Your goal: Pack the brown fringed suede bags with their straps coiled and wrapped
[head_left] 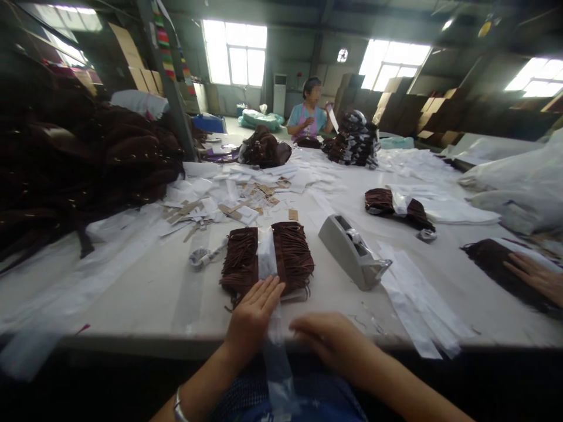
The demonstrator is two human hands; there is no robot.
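A brown fringed suede bag lies on the white table in front of me, with a pale strip around its middle. My left hand presses flat on the strip at the bag's near edge, fingers stretched out together. From under that hand, a translucent length of the strip hangs over the table edge toward my lap. My right hand is just right of this loose length, slightly blurred, fingers extended leftward and holding nothing visible. A grey tape dispenser stands right of the bag.
White strips lie beyond the dispenser. Another wrapped fringed bag is farther back. At right, another person's hand rests on a brown piece. Dark brown bags heap up at left; paper scraps are scattered behind. A person works opposite.
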